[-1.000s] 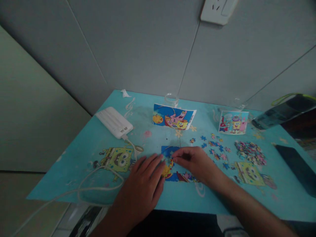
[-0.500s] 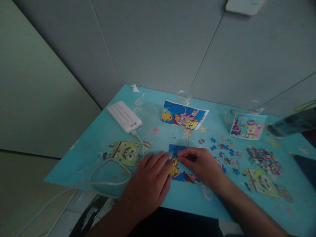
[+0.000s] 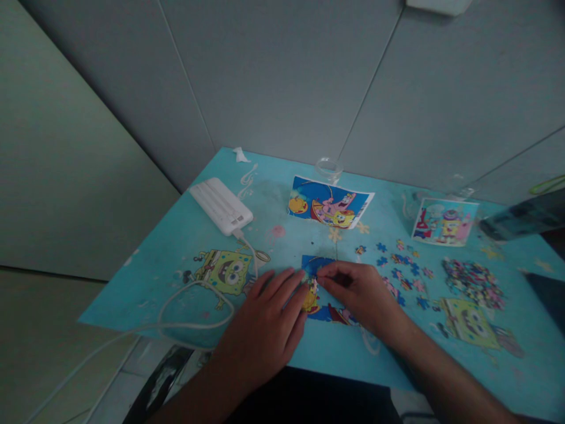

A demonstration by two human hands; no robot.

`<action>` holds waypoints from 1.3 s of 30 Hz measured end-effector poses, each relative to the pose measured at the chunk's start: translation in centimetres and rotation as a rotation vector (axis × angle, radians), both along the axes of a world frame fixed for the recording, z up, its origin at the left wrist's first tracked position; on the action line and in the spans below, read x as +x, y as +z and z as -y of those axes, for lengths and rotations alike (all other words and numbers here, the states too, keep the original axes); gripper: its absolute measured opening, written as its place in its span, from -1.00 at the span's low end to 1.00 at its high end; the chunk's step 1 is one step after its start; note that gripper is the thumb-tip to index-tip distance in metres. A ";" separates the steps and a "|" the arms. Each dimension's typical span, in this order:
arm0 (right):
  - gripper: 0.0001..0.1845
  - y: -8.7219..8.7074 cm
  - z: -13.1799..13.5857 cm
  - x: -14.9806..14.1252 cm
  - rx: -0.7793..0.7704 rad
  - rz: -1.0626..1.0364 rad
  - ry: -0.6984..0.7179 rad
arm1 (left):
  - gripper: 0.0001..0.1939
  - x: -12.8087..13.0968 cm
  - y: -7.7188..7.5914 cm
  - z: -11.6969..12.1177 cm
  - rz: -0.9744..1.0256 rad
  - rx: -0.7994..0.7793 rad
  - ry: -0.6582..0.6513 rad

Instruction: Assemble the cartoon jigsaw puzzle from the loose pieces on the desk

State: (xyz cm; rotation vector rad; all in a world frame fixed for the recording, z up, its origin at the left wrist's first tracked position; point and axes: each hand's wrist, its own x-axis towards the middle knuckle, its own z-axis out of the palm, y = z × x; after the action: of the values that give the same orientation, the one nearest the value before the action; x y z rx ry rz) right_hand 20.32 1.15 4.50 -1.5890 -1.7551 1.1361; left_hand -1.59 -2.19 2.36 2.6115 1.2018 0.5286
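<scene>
A partly joined jigsaw puzzle (image 3: 311, 303) with blue, yellow and pink parts lies near the table's front edge. My left hand (image 3: 269, 321) rests flat beside it, its fingers stretched out and the fingertips on the puzzle's left side. From the right, my right hand (image 3: 359, 288) reaches over the puzzle with thumb and forefinger pinched on a small puzzle piece, mostly covered by the fingertips. Behind the puzzle a printed picture card (image 3: 329, 203) leans upright, showing a matching scene. Loose puzzle pieces (image 3: 406, 274) lie scattered to the right of my right hand.
A white power bank (image 3: 220, 206) with a white cable (image 3: 196, 327) lies at the left. At the right are a heap of puzzle pieces (image 3: 472, 282), a second picture card (image 3: 445, 222) and a dark bottle (image 3: 525, 218). A wall (image 3: 282, 82) borders the table's back.
The view has shifted slightly, so the table things sit a little higher. Both hands keep nearly the same place at the puzzle; a bit more of its yellow part shows between them.
</scene>
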 end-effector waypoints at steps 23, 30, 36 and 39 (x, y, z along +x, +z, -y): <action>-0.86 -0.3 0.1 -0.1 0.089 0.099 0.046 | -0.60 0.0 -0.1 0.0 0.001 -0.001 -0.006; -0.83 0.2 -0.1 0.3 0.018 -0.087 -0.014 | -0.60 0.0 0.2 -0.1 0.002 -0.005 -0.006; -0.84 0.7 0.6 1.4 -0.045 -0.058 0.058 | -0.60 -0.1 0.1 0.0 -0.005 -0.006 -0.006; -0.86 0.5 1.1 1.8 -0.051 0.008 0.090 | -0.61 0.0 0.1 -0.1 -0.003 0.000 -0.002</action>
State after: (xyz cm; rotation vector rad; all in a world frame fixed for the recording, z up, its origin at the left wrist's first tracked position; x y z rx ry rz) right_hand 22.11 0.05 5.04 -1.5596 -1.8327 1.2276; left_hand -1.61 -2.12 2.49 2.6142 1.2002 0.5247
